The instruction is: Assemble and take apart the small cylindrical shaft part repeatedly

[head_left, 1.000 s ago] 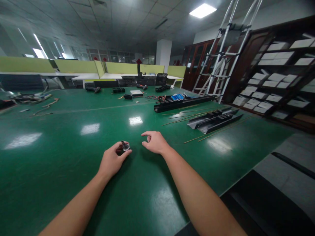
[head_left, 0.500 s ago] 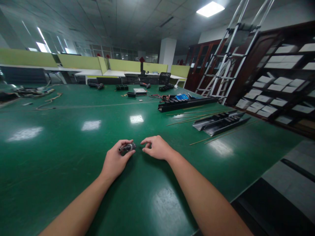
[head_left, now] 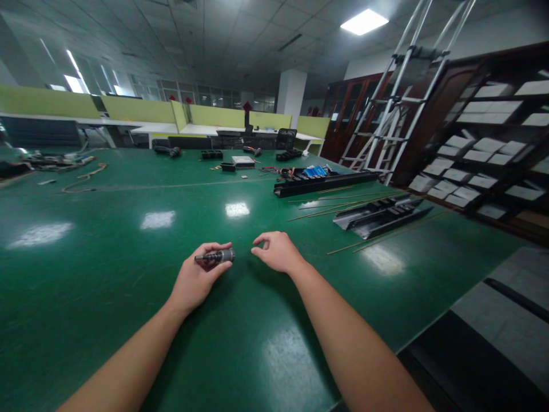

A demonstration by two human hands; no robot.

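My left hand (head_left: pixel 195 277) rests on the green table (head_left: pixel 128 263) with its fingers wrapped round a small dark metal cylinder (head_left: pixel 218 256), which lies sideways with a thin shaft pointing left. My right hand (head_left: pixel 277 250) hovers just to the right of it, a short gap apart, fingers curled loosely with thumb and forefinger near each other and nothing visible between them.
Black channel pieces (head_left: pixel 377 213) and a longer black rail (head_left: pixel 319 182) lie at the right with several thin brass rods (head_left: pixel 343 200). Tools and cables (head_left: pixel 64 166) sit at the far side. A ladder (head_left: pixel 394 103) and shelves (head_left: pixel 484 149) stand at right; the table edge drops off at lower right.
My left hand has turned the cylinder from end-on to lying sideways with its shaft to the left. My right hand came close, then drew slightly back to the right.
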